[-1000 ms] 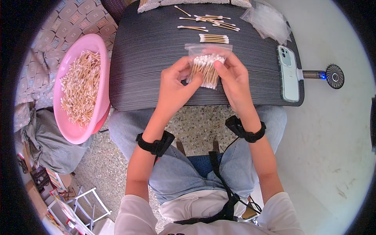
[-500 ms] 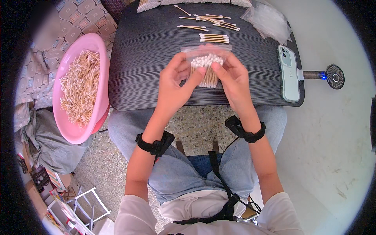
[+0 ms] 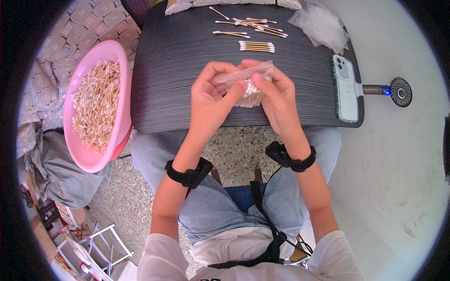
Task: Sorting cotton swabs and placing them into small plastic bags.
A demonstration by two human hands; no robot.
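Note:
Between my two hands is a small clear zip bag (image 3: 251, 99) packed with cotton swabs, their white tips (image 3: 251, 87) showing through the plastic. My left hand (image 3: 216, 89) grips its left side, thumb on the front. On the other side my right hand (image 3: 276, 93) holds it with the thumb across the upper part; some fingers are hidden behind. The bag's top strip slants up to the right. Just beyond lies a neat row of several cotton swabs (image 3: 257, 46), and farther off a loose scatter of swabs (image 3: 258, 23).
A pink basin (image 3: 123, 93) full of loose cotton swabs stands left of the dark table (image 3: 164, 84). Empty clear bags (image 3: 323, 25) lie at the far right, near a phone (image 3: 347, 89) and a small fan (image 3: 401, 91). Filled bags (image 3: 225, 2) line the far edge.
The bag has tilted: its top strip, level before, now slants up to the right and folds toward me. My thumbs have shifted slightly, and fewer swab tips show.

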